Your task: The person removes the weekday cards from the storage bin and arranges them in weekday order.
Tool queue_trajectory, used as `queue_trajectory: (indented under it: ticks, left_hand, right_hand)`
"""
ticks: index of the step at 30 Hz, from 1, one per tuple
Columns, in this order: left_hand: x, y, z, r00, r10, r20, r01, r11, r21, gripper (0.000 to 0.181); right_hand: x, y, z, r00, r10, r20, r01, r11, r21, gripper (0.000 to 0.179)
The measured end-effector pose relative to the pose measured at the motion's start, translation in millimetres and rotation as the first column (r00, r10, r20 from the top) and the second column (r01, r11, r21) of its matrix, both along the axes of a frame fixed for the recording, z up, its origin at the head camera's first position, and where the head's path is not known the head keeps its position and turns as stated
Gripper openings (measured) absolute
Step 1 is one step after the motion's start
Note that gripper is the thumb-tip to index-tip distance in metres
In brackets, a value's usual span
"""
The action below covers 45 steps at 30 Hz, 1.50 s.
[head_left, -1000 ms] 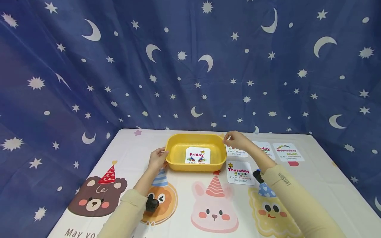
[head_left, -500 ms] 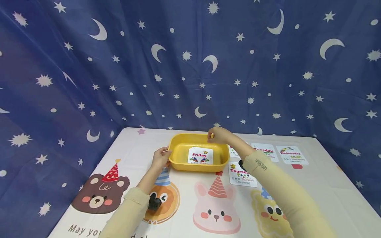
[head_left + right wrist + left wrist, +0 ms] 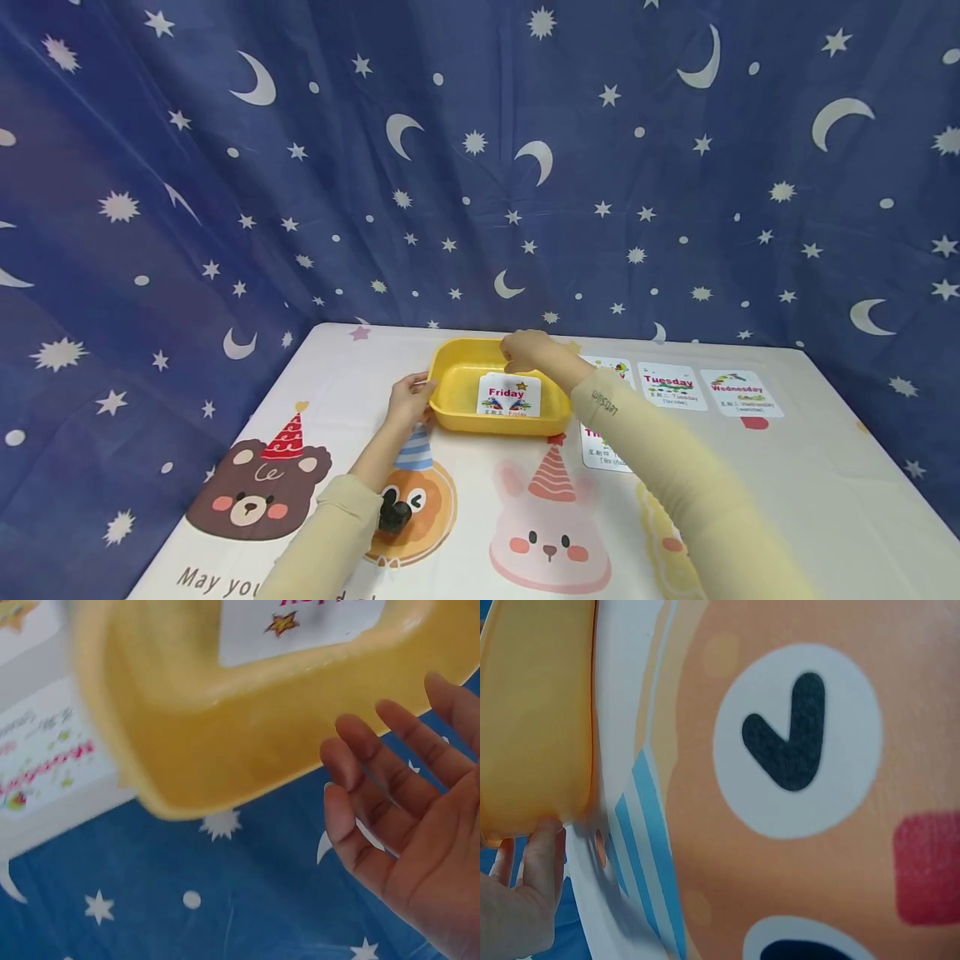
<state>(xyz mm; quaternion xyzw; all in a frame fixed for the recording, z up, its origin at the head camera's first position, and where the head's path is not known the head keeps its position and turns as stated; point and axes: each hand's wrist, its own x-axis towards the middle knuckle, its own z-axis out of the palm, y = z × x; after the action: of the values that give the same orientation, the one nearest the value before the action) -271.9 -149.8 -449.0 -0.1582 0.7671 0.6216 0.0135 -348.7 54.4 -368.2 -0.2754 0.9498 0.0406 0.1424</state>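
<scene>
A yellow plastic tray with raised sides stands near the table's back edge. Inside lies a white card printed "Friday", with another card's edge showing behind it. My left hand grips the tray's left end, its fingers against the outer wall in the left wrist view. Over the tray's back right part is my right hand. The right wrist view shows this hand holding nothing, its fingers loosely bent and spread beside the tray's back rim.
Right of the tray lie a "Tuesday" card, a "Wednesday" card, a Monday card and a Thursday card; my right arm partly covers some. The tablecloth has cartoon animals. A starry blue curtain hangs behind.
My right hand has moved left from the tray's right end to above its back part. The left hand stays at the left end. The view has shifted slightly.
</scene>
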Motion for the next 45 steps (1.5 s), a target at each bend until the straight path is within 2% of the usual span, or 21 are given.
queue_trajectory:
  ticks: [6, 15, 21, 26, 32, 37, 40, 45]
  left_hand:
    - [2.1, -2.6, 0.3, 1.0, 0.011, -0.008, -0.011, 1.0, -0.01, 0.038]
    - [2.5, -2.0, 3.1, 1.0, 0.005, -0.027, -0.006, 1.0, -0.022, 0.037]
    - [3.8, -1.0, 2.6, 0.999, 0.009, -0.048, -0.01, 1.0, -0.021, 0.036]
    - [2.6, 2.0, -1.7, 0.999, -0.009, -0.049, 0.009, 1.0, -0.001, 0.036]
    - [2.5, 1.4, -4.4, 0.999, -0.007, -0.048, 0.008, 1.0, 0.012, 0.037]
    - [3.4, -0.9, -5.4, 0.999, -0.007, -0.054, 0.008, 1.0, 0.009, 0.036]
    - [3.1, -0.6, -5.5, 0.998, -0.004, -0.061, 0.005, 1.0, 0.018, 0.037]
    - [0.7, 1.3, -7.1, 0.998, -0.001, -0.059, 0.002, 1.0, 0.015, 0.037]
  right_hand:
    - [-8.2, -17, -7.2, 0.999, 0.034, -0.001, -0.034, 0.999, -0.016, 0.016]
    - [-17.4, -28, -14.3, 0.998, 0.04, 0.052, -0.041, 0.999, 0.015, 0.027]
    - [-24.2, -31, -17.0, 0.986, 0.127, 0.105, -0.126, 0.992, -0.019, 0.026]
    - [-27.3, -26, -20.1, 0.971, 0.179, 0.159, -0.178, 0.984, -0.021, 0.034]
    - [-28.6, -24, -28.3, 0.978, 0.12, 0.17, -0.12, 0.993, -0.012, 0.034]
    - [-30.4, -26, -36.8, 0.986, 0.097, 0.133, -0.099, 0.995, 0.01, 0.028]
    - [-30.1, -26, -36.4, 0.988, 0.102, 0.12, -0.106, 0.994, 0.029, 0.037]
    - [-24.4, -23, -39.8, 0.99, 0.098, 0.098, -0.106, 0.991, 0.078, 0.065]
